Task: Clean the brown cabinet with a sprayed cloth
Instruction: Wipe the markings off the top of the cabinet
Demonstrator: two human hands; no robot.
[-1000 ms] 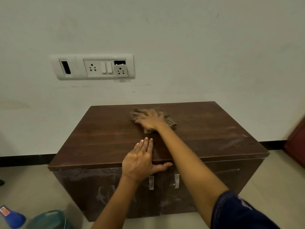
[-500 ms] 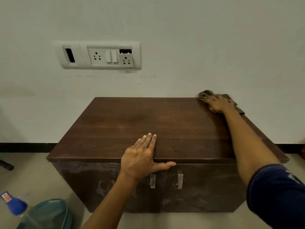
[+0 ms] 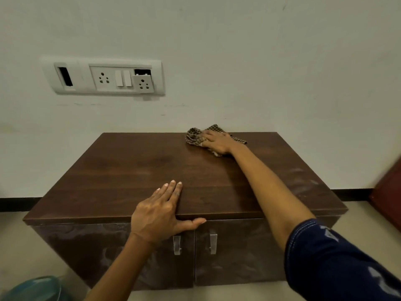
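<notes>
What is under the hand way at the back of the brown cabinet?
A checked cloth lies under the right hand, flat on the cabinet top. Its edges stick out on both sides; the middle is covered by the hand.

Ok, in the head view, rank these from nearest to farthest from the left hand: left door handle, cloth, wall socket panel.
From the left hand:
1. Left door handle, just below the thumb.
2. Cloth, at the cabinet top's back edge under the right hand.
3. Wall socket panel, up on the wall.

The cabinet [image 3: 134, 170] is dark brown with a wood grain, its handles [image 3: 213, 243] silver. The cloth [image 3: 195, 136] is checked in brown and tan. The sleeve [image 3: 338, 261] is navy with pale stitching. The wall [image 3: 260, 61] is off-white, the socket plate [image 3: 104, 77] white, the skirting [image 3: 17, 204] black.
</notes>
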